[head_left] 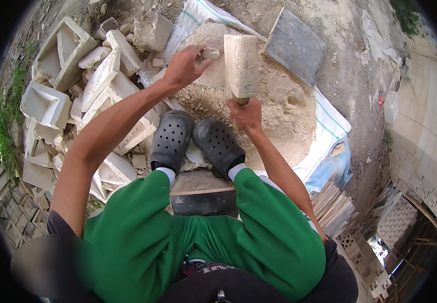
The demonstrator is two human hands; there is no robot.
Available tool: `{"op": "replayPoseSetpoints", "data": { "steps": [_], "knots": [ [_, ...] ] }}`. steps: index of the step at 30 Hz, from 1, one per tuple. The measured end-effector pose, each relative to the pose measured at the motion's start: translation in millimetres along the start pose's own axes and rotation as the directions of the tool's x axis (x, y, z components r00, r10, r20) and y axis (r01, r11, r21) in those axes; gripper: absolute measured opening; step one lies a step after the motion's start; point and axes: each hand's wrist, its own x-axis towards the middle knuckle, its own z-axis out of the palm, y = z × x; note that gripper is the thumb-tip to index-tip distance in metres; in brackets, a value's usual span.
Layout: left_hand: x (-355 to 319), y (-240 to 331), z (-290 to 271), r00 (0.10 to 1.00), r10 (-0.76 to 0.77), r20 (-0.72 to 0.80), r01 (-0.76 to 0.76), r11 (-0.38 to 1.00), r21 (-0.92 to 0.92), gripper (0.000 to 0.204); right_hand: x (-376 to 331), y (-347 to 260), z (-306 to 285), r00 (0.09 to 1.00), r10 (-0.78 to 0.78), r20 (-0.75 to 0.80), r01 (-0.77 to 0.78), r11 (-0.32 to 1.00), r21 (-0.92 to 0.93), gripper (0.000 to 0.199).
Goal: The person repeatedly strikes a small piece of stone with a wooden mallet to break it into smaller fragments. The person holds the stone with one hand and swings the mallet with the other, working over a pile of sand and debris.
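My right hand [245, 114] is wrapped round the handle of a wooden mallet [241, 65]. The mallet's pale, dusty block head points away from me, over a heap of crumbled powder [284, 113]. To its left, my left hand [185, 66] pinches a small pale chunk [211, 53] between thumb and fingers, above the far part of the heap. The heap lies on a white woven sheet [324, 121] with green stripes, just beyond my grey clogs [172, 136].
Broken white plaster-like moulds [102, 76] are piled at the left. A dark square slab [295, 44] lies at the heap's far right edge. Blue plastic [332, 169] and stacked thin slats [331, 204] are at the right. Pale blocks [425, 101] stand farther right.
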Motion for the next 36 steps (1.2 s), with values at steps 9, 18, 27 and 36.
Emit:
{"op": "replayPoseSetpoints", "data": {
  "steps": [9, 18, 27, 36],
  "knots": [
    [7, -2, 3, 0.935, -0.352, 0.046, 0.352, 0.902, -0.249, 0.042, -2, -76, -11, 0.772, -0.609, -0.182, 0.634, 0.76, 0.144, 0.017],
    [13, 0, 0, 0.928, -0.353, 0.118, 0.371, 0.909, -0.192, 0.037, 19, -15, -8, 0.995, 0.085, -0.044, -0.085, 0.996, 0.007, 0.034],
    [10, -16, 6, 0.95, -0.307, 0.049, 0.311, 0.935, -0.172, 0.032, 3, -99, -29, 0.852, -0.504, -0.143, 0.524, 0.811, 0.259, 0.013],
    [18, -7, -2, 0.935, -0.319, 0.153, 0.34, 0.93, -0.14, 0.035, 17, -17, -22, 0.994, 0.109, 0.027, -0.111, 0.989, 0.097, 0.027]
  ]
}}
